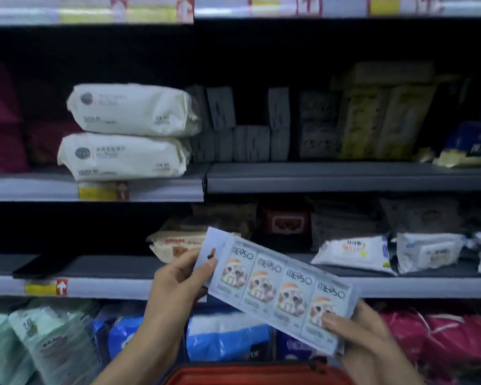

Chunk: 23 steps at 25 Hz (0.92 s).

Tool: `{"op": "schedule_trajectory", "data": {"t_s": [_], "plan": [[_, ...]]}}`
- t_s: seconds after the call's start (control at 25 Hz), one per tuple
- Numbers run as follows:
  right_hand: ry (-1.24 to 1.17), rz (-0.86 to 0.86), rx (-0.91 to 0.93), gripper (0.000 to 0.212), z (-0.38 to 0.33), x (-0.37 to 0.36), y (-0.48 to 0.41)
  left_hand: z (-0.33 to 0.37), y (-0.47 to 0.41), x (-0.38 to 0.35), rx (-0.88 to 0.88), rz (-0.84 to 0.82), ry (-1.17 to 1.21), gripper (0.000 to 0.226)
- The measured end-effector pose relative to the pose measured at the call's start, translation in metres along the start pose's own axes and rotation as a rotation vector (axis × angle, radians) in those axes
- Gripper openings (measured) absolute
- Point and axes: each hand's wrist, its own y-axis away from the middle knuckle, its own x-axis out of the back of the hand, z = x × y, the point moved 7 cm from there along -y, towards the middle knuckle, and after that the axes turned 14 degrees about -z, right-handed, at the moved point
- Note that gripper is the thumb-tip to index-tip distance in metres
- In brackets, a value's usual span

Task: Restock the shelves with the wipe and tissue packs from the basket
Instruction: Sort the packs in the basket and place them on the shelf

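Basket (261,375): red rim at the bottom edge of the view, nearest the camera, below both hands; contents out of view.
Left hand (175,284): grip closed on the header end of the strip, thumb on the front face, fingers behind.
Strip of four packs (278,290): the task's item, held in the air in front of the lower shelf, sloping down to the right and touching no shelf.
Right hand (364,329): grip closed on the low end of the strip, thumb pressing the last pack, fingers beneath.
Lower shelf (109,266): bare board at left, beige pack (175,245) near centre, white wipe packs (353,252) lying flat at right.
Upper shelf (317,173): two large white packs (128,111) stacked at left, grey and yellowish packs further right.
Step in hand (judgement): choosing a slot and setting the strip down.
Technique (judgement): support both ends so the limp strip does not fold. Level it, slide one end into a free gap with the printed face outward, keep clear of the beige pack, and let go only once the board carries it.
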Motion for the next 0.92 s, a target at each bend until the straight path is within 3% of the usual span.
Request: {"op": "schedule_trajectory", "data": {"t_s": [0.16,0.28,0.36,0.44,0.64,0.92], "plan": [[0.003,0.023,0.167,0.114,-0.052,-0.032,-0.002,0.072,-0.018,-0.018,-0.203,-0.041,-0.108,0.028],[0.066,0.056,0.357,0.071,-0.094,-0.058,-0.009,0.113,-0.03,-0.025,-0.334,-0.012,-0.245,0.044],[0.129,0.05,0.46,0.055,-0.118,-0.077,-0.02,0.134,-0.036,-0.034,-0.402,0.004,-0.422,0.044],[0.252,0.059,0.541,0.052,-0.135,-0.096,-0.034,0.147,-0.043,-0.048,-0.437,-0.025,-0.515,0.039],[0.544,0.156,0.748,0.041,-0.161,-0.131,-0.079,0.157,-0.076,-0.067,-0.455,-0.102,-0.497,0.038],[0.779,0.32,0.808,0.042,-0.175,-0.157,-0.174,0.168,-0.146,-0.054,-0.315,-0.146,-0.218,0.034]]}}
